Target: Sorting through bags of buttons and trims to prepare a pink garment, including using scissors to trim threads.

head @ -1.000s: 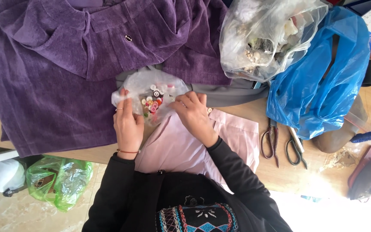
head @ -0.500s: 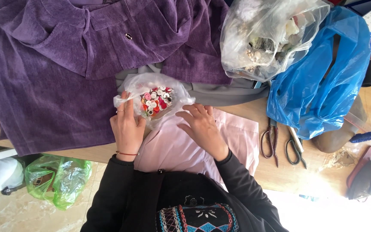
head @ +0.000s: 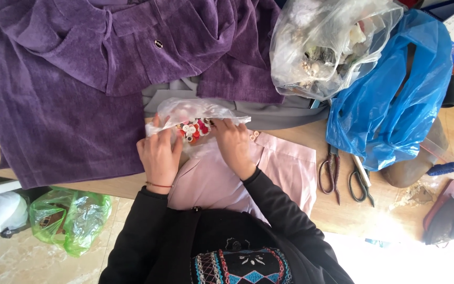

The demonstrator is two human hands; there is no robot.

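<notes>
A small clear plastic bag (head: 193, 111) full of red and white buttons (head: 191, 131) lies on a pale pink garment (head: 285, 165) at the table's front. My left hand (head: 160, 154) grips the bag's left side. My right hand (head: 232, 143) holds the bag's right edge, its fingertips at the opening beside the buttons. Both sleeves are black. A couple of loose buttons (head: 254, 135) rest on the pink cloth just right of my right hand.
A purple velvet garment (head: 80, 79) covers the table's left and back, over grey cloth (head: 285, 113). A big clear bag of trimmings (head: 327, 42) and a blue plastic bag (head: 395, 100) sit at the right. Two scissors (head: 345, 176) lie beside the pink garment. A green bag (head: 69, 218) is on the floor.
The button bag has been lowered and flattened a little. My right hand moved from the pink cloth up to the bag's opening; my left hand kept its hold.
</notes>
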